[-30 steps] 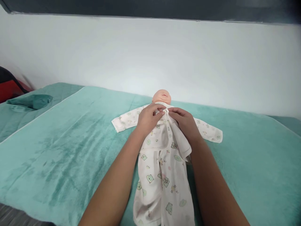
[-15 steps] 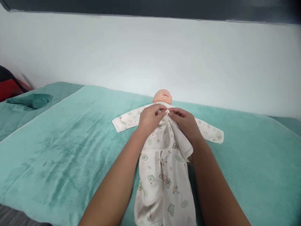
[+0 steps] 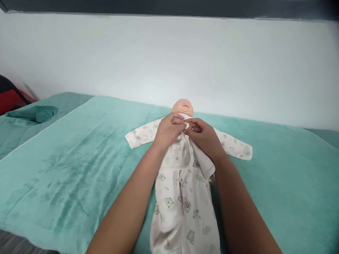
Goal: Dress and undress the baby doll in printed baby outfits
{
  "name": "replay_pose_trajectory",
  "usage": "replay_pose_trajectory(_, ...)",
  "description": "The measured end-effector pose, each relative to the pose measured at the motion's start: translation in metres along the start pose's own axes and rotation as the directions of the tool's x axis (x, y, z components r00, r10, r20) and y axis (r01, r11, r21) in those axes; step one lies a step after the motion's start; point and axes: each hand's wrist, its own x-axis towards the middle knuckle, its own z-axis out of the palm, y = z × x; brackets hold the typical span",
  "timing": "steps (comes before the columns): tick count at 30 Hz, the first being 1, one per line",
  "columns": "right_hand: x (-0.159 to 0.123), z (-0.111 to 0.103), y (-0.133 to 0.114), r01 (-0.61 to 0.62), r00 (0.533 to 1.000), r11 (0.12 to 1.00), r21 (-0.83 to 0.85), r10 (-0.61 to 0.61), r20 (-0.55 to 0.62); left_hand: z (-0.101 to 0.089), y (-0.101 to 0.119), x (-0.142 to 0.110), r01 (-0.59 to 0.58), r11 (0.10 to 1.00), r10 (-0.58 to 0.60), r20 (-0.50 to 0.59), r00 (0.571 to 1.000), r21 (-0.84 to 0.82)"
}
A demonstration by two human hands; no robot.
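A baby doll [image 3: 182, 107] lies on its back, head toward the wall, in a white baby shirt [image 3: 178, 155] printed with small animals. Matching pants [image 3: 169, 211] cover its legs. At the chest, my left hand [image 3: 169, 131] pinches one front edge of the shirt. Close against it, my right hand [image 3: 204, 135] pinches the other edge, its fingertips beside a small pale button [image 3: 187, 125]. Just below the fingers shows a second button [image 3: 186, 137]. The lower front of the shirt hangs apart. Both sleeves stretch out sideways. My fingers partly hide the neckline.
A teal plush blanket [image 3: 79, 158] covers the bed under the doll. Behind it rises a white wall [image 3: 169, 60] with a dark band on top. At the left are a folded dark green cloth [image 3: 34, 113] and a red and black object [image 3: 12, 95].
My fingers have shifted slightly at the chest, and the right hand has moved a little left. The buttons now show more plainly between and below the fingertips.
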Motion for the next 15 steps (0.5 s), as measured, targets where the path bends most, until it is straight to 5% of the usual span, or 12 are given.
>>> replay_pose_trajectory(7,-0.001,-0.003,0.001,0.022,0.998,0.99,0.138,-0.029,0.048,-0.003,-0.001,-0.002,-0.01,0.993,0.02,0.085,0.996,-0.118)
replay_pose_trajectory(12,0.002,-0.004,0.012,-0.012,1.0,0.967,0.253,0.008,0.018,0.001,-0.014,-0.001,-0.132,0.986,0.139,-0.066,0.988,0.101)
replay_pose_trajectory(15,0.004,-0.004,0.015,-0.023,1.0,0.965,0.262,0.027,-0.012,-0.005,-0.016,-0.01,-0.209,0.953,0.226,-0.057,0.972,0.218)
